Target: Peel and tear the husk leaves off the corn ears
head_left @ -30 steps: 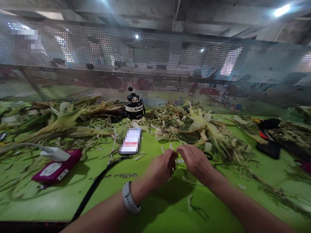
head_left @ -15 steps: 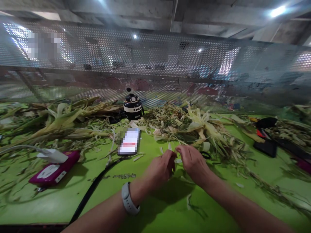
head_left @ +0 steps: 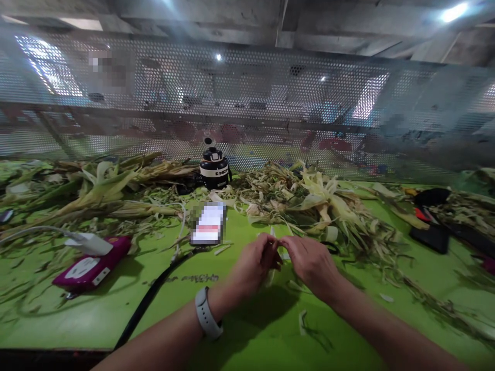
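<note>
My left hand (head_left: pixel 260 260), with a pale watch band on its wrist, is closed over the table. Below its fingers hangs a pale strip of corn husk (head_left: pixel 270 278), partly hidden and blurred. My right hand (head_left: pixel 311 260) is pinched shut, its fingertips meeting those of the left; what lies between them is too small to make out. A heap of dried corn husks (head_left: pixel 323 198) spreads just beyond both hands. Small husk scraps (head_left: pixel 302 322) lie on the green table (head_left: pixel 247 337) around and beneath them.
A lit phone (head_left: pixel 209 224) on a black strap and a magenta power strip (head_left: pixel 93 265) with a white plug lie left. A black bottle (head_left: pixel 215 170) stands behind, before a perforated metal screen (head_left: pixel 251 108). More husks (head_left: pixel 104 188) lie left; a dark phone (head_left: pixel 429 238) lies right.
My hands have drawn together until the fingertips meet. A pale strip now shows below my left hand. The whole view has shifted slightly, with things sitting a little further right.
</note>
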The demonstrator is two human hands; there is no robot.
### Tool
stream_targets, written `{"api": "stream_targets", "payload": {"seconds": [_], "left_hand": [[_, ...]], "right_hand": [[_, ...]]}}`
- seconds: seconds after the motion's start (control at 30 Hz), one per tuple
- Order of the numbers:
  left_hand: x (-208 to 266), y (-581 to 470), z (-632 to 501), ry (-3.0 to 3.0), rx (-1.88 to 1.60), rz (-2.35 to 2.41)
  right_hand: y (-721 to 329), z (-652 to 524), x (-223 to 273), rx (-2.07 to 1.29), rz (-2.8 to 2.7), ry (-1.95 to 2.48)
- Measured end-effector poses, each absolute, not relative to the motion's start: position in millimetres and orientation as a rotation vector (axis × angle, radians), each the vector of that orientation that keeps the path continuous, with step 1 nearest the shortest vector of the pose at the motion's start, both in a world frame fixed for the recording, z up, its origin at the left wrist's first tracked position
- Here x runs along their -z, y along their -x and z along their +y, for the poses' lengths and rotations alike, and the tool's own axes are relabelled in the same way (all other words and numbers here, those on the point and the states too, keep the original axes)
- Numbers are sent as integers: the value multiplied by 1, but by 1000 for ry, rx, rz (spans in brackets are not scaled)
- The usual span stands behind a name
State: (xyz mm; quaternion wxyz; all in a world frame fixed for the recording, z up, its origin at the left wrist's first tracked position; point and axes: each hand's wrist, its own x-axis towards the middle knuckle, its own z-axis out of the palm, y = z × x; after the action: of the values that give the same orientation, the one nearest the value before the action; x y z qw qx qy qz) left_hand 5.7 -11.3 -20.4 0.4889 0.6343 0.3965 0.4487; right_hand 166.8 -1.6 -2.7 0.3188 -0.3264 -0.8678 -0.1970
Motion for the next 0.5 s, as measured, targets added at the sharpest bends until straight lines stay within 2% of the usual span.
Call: {"api": "stream_targets", "payload": {"seconds": [0.27, 0.5], "left_hand": [[13, -6, -16, -1658, -1099, 987], [17, -6, -13, -1625, -1085, 1008]], "right_hand": [[-166, -3, 5, 578, -2313, 902], [-165, 0, 11, 562, -2388, 716]]}}
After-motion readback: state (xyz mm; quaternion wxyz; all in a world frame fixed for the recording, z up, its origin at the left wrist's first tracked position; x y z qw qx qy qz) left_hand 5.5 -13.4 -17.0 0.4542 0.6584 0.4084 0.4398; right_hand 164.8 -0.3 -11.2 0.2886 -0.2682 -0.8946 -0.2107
